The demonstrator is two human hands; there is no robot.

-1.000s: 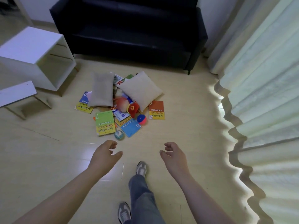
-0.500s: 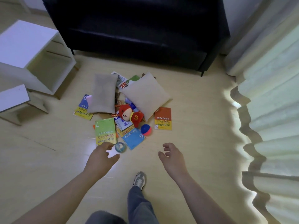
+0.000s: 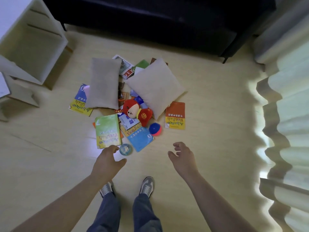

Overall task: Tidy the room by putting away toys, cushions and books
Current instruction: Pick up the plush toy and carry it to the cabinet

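**A:** What did the white cabinet (image 3: 33,44) hold?

**B:** I could make out only pale inner walls with two thin rails. It stood at the left, near the end of the black sofa (image 3: 150,22), its open front turned toward the heap. A low white table (image 3: 3,86) showed at the left edge, just beside it.

**A:** And the things to tidy?

**B:** They lay in one heap on the floor (image 3: 217,114) in front of the sofa.
- The left cushion (image 3: 103,84) lay flat across a blue-and-yellow book (image 3: 80,102).
- The right cushion (image 3: 155,86) lay tilted, one corner over the orange book (image 3: 175,115).
- The red plush toy (image 3: 133,111) lay on loose books between the two cushions, touching the right one.
- The spiky ball (image 3: 155,129) sat just beside the plush, between the blue book (image 3: 140,138) and the orange book.
- The green book (image 3: 107,131) lay next to the blue one.
- The small round ball (image 3: 125,149) sat at their near edges.

**A:** The hands?

**B:** Both held nothing. The left hand (image 3: 107,162) hung with its fingers loosely curled and its thumb spread. Its fingertips were just beside the small round ball, and I could not tell whether they touched it. The right hand (image 3: 183,158) was just as loose and half curled, over bare floor and apart from the heap.

**A:** The room?

**B:** The floor was pale and wood-toned. A pleated curtain (image 3: 284,114) ran down the right side, with light showing at its hem. The person's grey shoes (image 3: 147,185) stood just short of the heap.
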